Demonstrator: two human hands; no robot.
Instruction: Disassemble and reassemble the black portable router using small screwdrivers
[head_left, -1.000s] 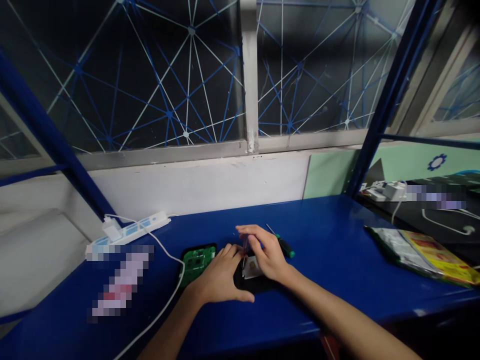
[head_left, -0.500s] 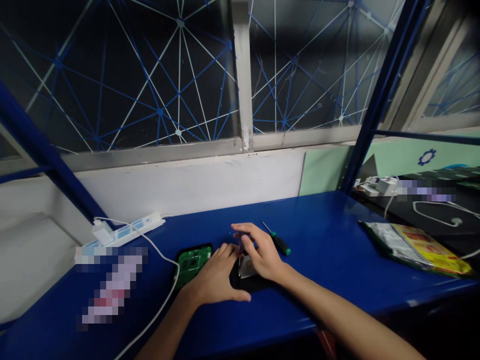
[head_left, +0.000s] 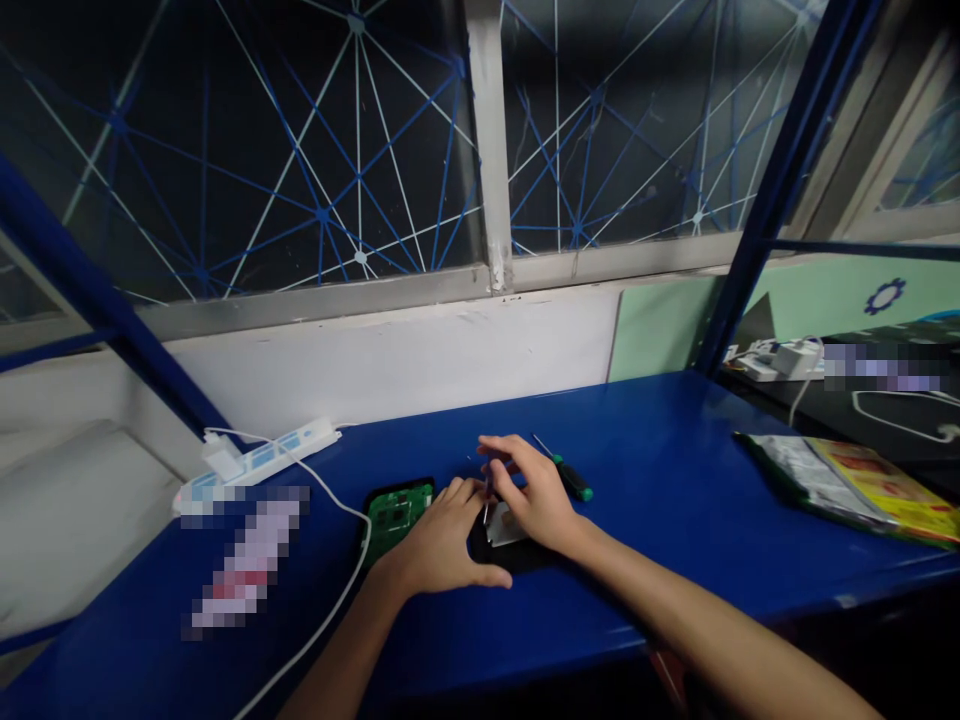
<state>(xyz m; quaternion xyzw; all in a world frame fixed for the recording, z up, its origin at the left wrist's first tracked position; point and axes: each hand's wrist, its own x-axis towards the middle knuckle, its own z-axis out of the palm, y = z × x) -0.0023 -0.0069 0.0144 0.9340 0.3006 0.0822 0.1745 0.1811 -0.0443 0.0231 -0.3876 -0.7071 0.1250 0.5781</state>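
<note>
Slight view shift, screwdriver between right fingers

Silvery plate, green circuit board, blue tabletop

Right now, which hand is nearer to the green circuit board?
Left. The left hand is close by the right side of the green circuit board; the right hand is farther off, to the right of the left hand.
</note>
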